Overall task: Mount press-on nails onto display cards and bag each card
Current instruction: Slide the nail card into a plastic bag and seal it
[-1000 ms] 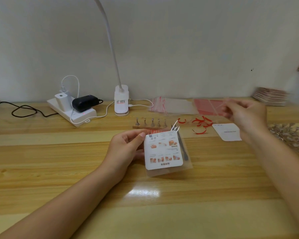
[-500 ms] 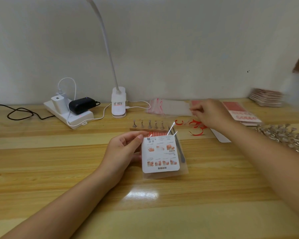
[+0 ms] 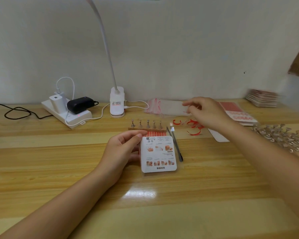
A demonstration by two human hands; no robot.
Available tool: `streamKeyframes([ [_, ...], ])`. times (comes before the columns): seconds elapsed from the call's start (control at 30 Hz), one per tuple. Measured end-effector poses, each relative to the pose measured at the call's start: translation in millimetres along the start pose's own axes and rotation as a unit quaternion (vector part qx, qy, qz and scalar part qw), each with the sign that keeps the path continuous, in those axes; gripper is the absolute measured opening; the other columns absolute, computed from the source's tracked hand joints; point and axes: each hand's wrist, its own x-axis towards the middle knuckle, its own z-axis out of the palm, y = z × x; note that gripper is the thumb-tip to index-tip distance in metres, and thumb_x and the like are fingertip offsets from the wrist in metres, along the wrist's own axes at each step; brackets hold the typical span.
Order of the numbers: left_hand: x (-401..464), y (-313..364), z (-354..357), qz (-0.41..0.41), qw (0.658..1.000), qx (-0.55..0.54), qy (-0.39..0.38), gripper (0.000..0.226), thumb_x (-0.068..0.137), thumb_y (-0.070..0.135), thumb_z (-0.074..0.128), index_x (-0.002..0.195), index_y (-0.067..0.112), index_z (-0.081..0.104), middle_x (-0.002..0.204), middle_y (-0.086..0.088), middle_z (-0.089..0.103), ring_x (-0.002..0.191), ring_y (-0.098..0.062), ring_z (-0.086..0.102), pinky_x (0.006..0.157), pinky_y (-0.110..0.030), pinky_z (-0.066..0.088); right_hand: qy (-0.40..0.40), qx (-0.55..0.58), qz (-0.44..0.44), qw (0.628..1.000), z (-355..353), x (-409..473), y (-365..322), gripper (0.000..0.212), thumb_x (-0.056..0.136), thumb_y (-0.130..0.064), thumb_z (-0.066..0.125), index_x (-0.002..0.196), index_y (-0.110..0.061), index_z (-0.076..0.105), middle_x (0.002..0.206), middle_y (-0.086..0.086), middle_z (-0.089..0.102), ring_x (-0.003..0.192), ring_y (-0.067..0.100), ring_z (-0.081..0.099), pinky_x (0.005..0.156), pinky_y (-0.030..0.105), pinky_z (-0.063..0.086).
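Note:
My left hand [image 3: 121, 152] grips the left edge of a white display card [image 3: 158, 154], thumb on top. The card's printed back faces up, low over the table, and it seems to sit in a clear bag. My right hand [image 3: 205, 112] is further back to the right, with its curled fingertips at the right end of a stack of clear bags [image 3: 164, 107]. That hand is blurred, so I cannot make out whether it pinches anything. Peeled red strips [image 3: 194, 127] lie just under it.
Tweezers [image 3: 175, 145] lie beside the card. Behind the card is a wooden nail stand [image 3: 148, 126]. A blank card [image 3: 217, 136], red-printed cards [image 3: 238, 114], loose clear nails [image 3: 283, 137] and stacked packs [image 3: 262, 100] are to the right. A lamp base [image 3: 117, 104] and power strip [image 3: 67, 112] sit back left.
My right hand swung left from the far right, passed over the red strips, and now reaches the bag stack. My left hand still holds the card in the same place.

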Motion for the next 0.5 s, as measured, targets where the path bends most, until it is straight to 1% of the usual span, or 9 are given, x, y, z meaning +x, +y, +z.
streamKeyframes([
  [0.03,0,0,0,-0.001,1.0,-0.002,-0.001,0.016,0.09,0.012,0.053,0.093,0.015,0.067,0.087,-0.005,0.073,0.082,-0.021,0.07,0.057,-0.027,0.057,0.002,0.034,-0.012,0.999,5,-11,-3,0.016,0.093,-0.026,0.049,0.099,-0.028,0.064,0.083,-0.013,0.061,0.069,0.004,0.056,0.052,0.01,0.042],
  [0.07,0,1,0,-0.002,1.0,-0.007,-0.003,0.016,0.089,0.012,0.053,0.092,0.015,0.067,0.086,-0.005,0.073,0.082,-0.021,0.07,0.057,-0.026,0.057,-0.009,0.059,-0.014,0.998,11,-21,-5,0.017,0.091,-0.039,0.051,0.09,-0.029,0.064,0.083,-0.008,0.065,0.074,0.009,0.06,0.055,0.016,0.046],
  [0.13,-1,1,-1,-0.001,1.0,-0.017,-0.009,0.016,0.089,0.011,0.053,0.092,0.014,0.068,0.087,-0.006,0.073,0.081,-0.021,0.07,0.056,-0.025,0.056,-0.054,0.088,-0.006,0.995,23,-41,-5,0.045,0.078,-0.062,0.046,0.085,-0.024,0.068,0.089,0.009,0.068,0.084,0.024,0.061,0.071,0.025,0.051],
  [0.17,-1,2,-1,-0.001,1.0,-0.023,-0.012,0.016,0.089,0.011,0.053,0.092,0.014,0.068,0.087,-0.006,0.073,0.081,-0.021,0.07,0.056,-0.025,0.056,-0.069,0.104,-0.007,0.992,28,-47,-4,0.05,0.075,-0.065,0.045,0.084,-0.022,0.07,0.092,0.008,0.068,0.087,0.022,0.06,0.075,0.02,0.048],
  [0.23,-1,2,-2,-0.004,0.999,-0.032,-0.017,0.016,0.089,0.01,0.053,0.092,0.013,0.068,0.088,-0.007,0.073,0.081,-0.021,0.071,0.056,-0.024,0.056,-0.07,0.152,-0.013,0.986,37,-54,-4,0.03,0.079,-0.054,0.053,0.08,-0.029,0.07,0.086,-0.009,0.07,0.081,0.002,0.061,0.064,0.008,0.046],
  [0.3,0,3,-2,-0.012,0.999,-0.04,-0.024,0.016,0.088,0.009,0.053,0.092,0.011,0.068,0.087,-0.008,0.073,0.079,-0.02,0.071,0.056,-0.025,0.056,-0.059,0.187,-0.014,0.981,41,-56,-4,0.007,0.083,-0.033,0.062,0.08,-0.032,0.068,0.077,-0.018,0.069,0.074,-0.011,0.059,0.059,0.002,0.041],
  [0.37,1,5,-3,-0.024,0.998,-0.054,-0.034,0.014,0.087,0.01,0.055,0.092,0.01,0.068,0.087,-0.01,0.073,0.078,-0.022,0.07,0.058,-0.028,0.058,-0.04,0.202,-0.028,0.978,42,-56,0,0.011,0.083,-0.021,0.065,0.078,-0.03,0.067,0.072,-0.019,0.067,0.069,-0.013,0.058,0.058,0.002,0.041],
  [0.43,1,7,-6,-0.024,0.997,-0.049,-0.05,0.017,0.079,0.016,0.061,0.093,0.01,0.069,0.091,-0.012,0.072,0.08,-0.025,0.069,0.063,-0.031,0.059,-0.027,0.214,-0.036,0.976,41,-58,1,0.013,0.082,-0.017,0.067,0.076,-0.029,0.067,0.072,-0.019,0.068,0.071,-0.009,0.06,0.062,0.004,0.044],
  [0.5,1,10,-9,-0.01,0.998,0.001,-0.067,0.026,0.072,0.022,0.065,0.096,0.012,0.067,0.092,-0.007,0.073,0.084,-0.023,0.07,0.064,-0.031,0.059,-0.024,0.232,-0.042,0.971,41,-60,2,0.012,0.081,-0.017,0.067,0.077,-0.029,0.068,0.078,-0.018,0.07,0.076,-0.004,0.063,0.067,0.008,0.047],
])
